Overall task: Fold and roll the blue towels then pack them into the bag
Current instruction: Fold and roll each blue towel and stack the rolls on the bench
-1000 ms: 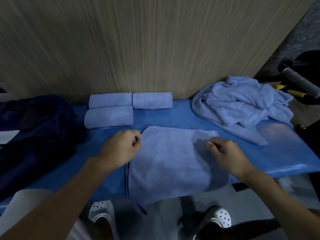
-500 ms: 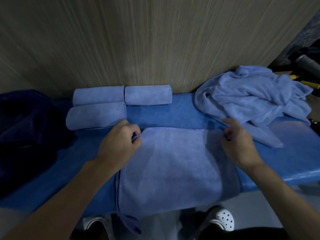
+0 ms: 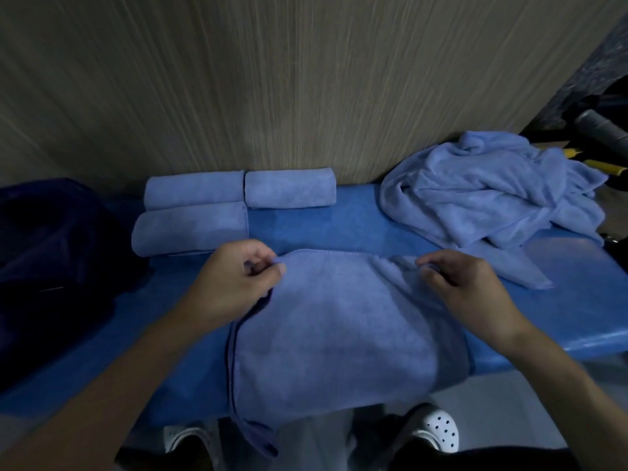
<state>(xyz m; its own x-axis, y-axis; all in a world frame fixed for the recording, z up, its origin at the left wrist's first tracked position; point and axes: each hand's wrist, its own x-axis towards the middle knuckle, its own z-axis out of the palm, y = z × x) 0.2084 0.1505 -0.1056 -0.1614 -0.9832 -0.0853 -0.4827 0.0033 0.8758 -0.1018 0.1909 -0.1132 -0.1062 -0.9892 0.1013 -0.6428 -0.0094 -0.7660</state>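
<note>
A folded blue towel lies flat on the blue table, its near end hanging over the front edge. My left hand pinches its far left corner. My right hand pinches the far right corner, where the cloth is bunched up. Three rolled blue towels lie side by side at the back left by the wall. A heap of loose blue towels sits at the back right. The dark bag rests at the left end of the table.
A wood-grain wall stands right behind the table. Dark tools with yellow handles lie past the heap at far right. My white perforated shoes show on the floor below the table's front edge.
The camera has tilted down a little. My right hand moved inward along the far edge and bunched the right corner. My left hand kept its pinch on the left corner.
</note>
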